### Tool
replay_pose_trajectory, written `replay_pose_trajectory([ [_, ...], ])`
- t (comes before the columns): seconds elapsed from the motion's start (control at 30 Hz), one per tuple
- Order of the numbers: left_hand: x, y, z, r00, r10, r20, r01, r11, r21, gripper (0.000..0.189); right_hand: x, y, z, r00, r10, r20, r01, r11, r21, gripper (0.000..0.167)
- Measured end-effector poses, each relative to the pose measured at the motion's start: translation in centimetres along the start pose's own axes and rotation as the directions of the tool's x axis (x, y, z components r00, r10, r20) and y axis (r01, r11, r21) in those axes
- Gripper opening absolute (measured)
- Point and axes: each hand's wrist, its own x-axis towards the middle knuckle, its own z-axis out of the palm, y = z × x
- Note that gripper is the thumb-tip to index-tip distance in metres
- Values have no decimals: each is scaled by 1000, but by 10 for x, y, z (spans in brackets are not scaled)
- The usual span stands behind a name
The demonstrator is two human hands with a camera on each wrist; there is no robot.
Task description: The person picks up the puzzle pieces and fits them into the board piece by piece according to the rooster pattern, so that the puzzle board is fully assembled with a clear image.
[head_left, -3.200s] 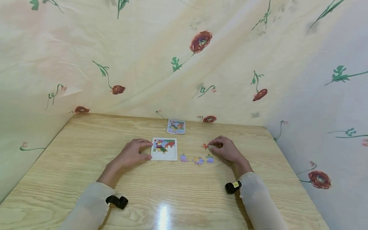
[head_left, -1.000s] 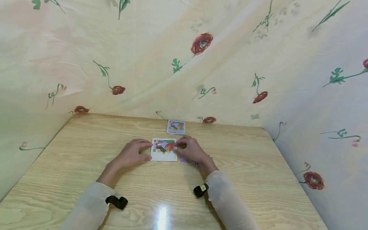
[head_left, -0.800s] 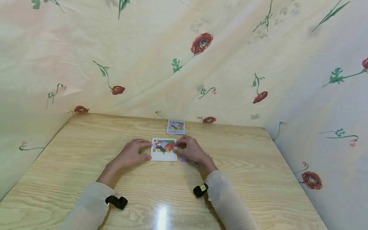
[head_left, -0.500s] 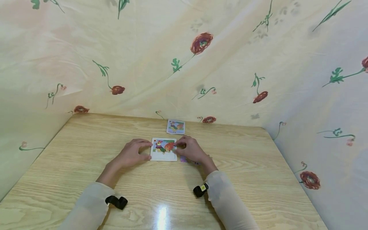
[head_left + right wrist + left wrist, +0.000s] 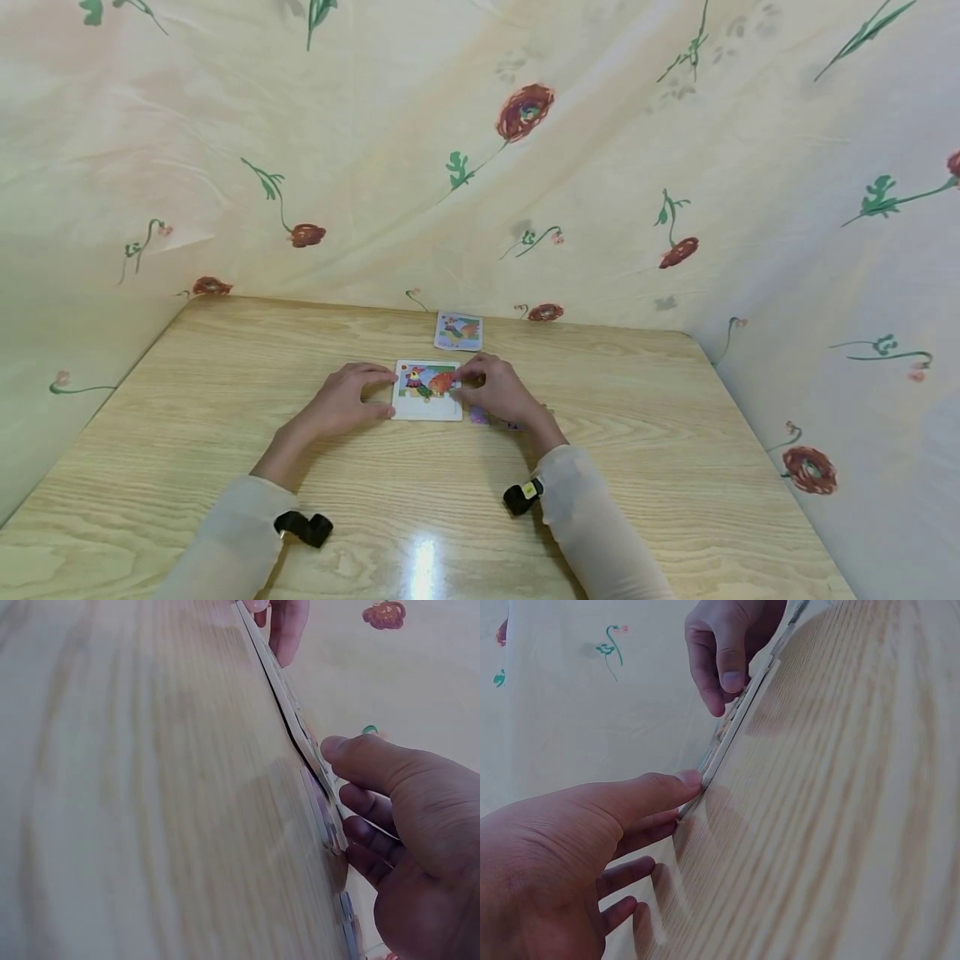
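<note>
A small white puzzle board [image 5: 423,409] lies flat on the table, its upper half filled with a rooster picture and its lower strip bare white. My left hand [image 5: 341,400] holds the board's left edge, thumb near the lower corner and forefinger near the upper one. At the right edge, my right hand [image 5: 501,390] pinches an orange-red puzzle piece [image 5: 441,382] that lies in the upper right of the picture, its right end hidden by the fingertips. In the right wrist view the thumb [image 5: 360,761] sits right at the board's rim.
Loose purple puzzle pieces [image 5: 478,415] lie just right of the board, partly covered by my right hand and wrist. Behind the board a square rooster picture card [image 5: 459,332] lies near the table's back edge. Flower-printed cloth [image 5: 375,167] rises behind the wooden table [image 5: 420,483].
From about three seconds ago, my right hand has carried the orange-red piece leftward from the table onto the board. Over the last second both hands stay almost still.
</note>
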Motion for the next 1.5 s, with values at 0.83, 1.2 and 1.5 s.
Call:
replay_pose_trajectory([
  [0.83,-2,-3,0,1000,20,-3,-20,1000,4,52,7,-6,9,997,-51,57,47,997,61,21],
  [1.2,-4,-2,0,1000,15,1,-15,1000,15,53,-2,-8,4,998,-34,53,33,999,26,21],
  [1.5,-1,-2,1,1000,8,-7,-8,1000,17,54,-28,1,-14,1000,-30,-4,30,999,-24,19],
])
